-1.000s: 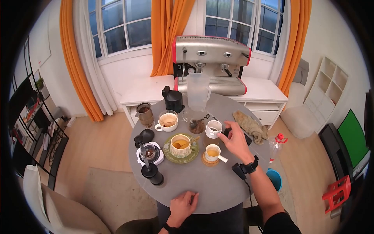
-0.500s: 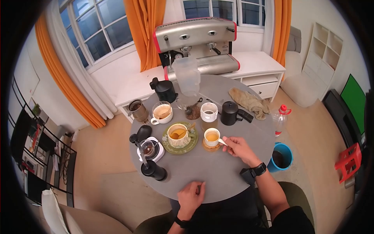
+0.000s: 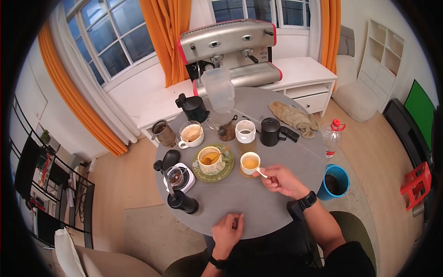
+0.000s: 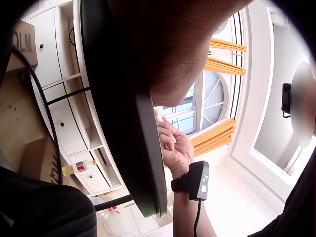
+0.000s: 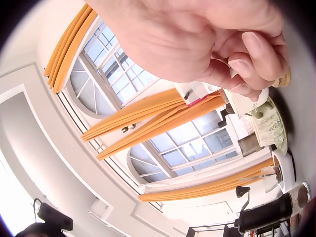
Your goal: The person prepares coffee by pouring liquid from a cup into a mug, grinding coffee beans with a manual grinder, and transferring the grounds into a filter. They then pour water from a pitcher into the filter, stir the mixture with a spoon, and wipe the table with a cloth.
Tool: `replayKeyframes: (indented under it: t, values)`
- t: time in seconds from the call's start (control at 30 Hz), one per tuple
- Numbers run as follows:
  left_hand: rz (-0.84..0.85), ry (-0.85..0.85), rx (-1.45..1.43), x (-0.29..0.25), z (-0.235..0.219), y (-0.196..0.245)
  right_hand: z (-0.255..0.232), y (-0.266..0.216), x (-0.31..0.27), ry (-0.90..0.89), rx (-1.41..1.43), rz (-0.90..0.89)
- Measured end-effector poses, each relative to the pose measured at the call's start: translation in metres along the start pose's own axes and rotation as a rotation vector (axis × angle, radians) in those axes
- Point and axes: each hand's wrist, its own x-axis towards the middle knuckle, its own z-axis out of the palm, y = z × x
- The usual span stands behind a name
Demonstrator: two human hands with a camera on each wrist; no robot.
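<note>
My right hand point(image 3: 285, 181) point(image 5: 212, 44) pinches the handle of a small white cup point(image 3: 256, 165) point(image 5: 249, 102) holding yellowish liquid. The cup is at the wooden coaster point(image 3: 245, 174); whether it touches it I cannot tell. At the table's near edge my left hand point(image 3: 227, 231) rests with loosely curled fingers, holding nothing; its near part point(image 4: 173, 54) fills the top of the left wrist view. Left of the small cup, a patterned cup point(image 3: 212, 167) with amber liquid and a spoon stands on a green saucer point(image 3: 200, 175).
A manual grinder point(image 3: 182, 202) and a white scale point(image 3: 189, 181) stand at the table's left. Behind are a glass-topped cup point(image 3: 192, 135), a ringed white cup point(image 3: 245, 134), a black pot point(image 3: 270, 132), a clear pitcher point(image 3: 219, 90) and a crumpled cloth point(image 3: 294, 119).
My right hand has come down from beside the ringed white cup and black pot to the small cup's handle. The head view has shifted. The left hand stays at the table edge.
</note>
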Motion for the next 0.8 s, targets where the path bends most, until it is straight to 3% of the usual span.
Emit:
replayKeyframes:
  t: [0.13, 0.23, 0.8]
  values:
    - [-0.005, -0.007, -0.002, 0.0, 0.0, 0.0, -0.003, 0.004, -0.01, 0.005, -0.074, -0.024]
    - [-0.003, -0.018, 0.004, 0.001, -0.001, 0.001, 0.007, 0.0, -0.024, 0.003, -0.127, 0.062]
    - [-0.008, -0.023, 0.006, -0.002, 0.0, -0.003, 0.01, 0.014, -0.034, 0.052, -0.07, 0.031]
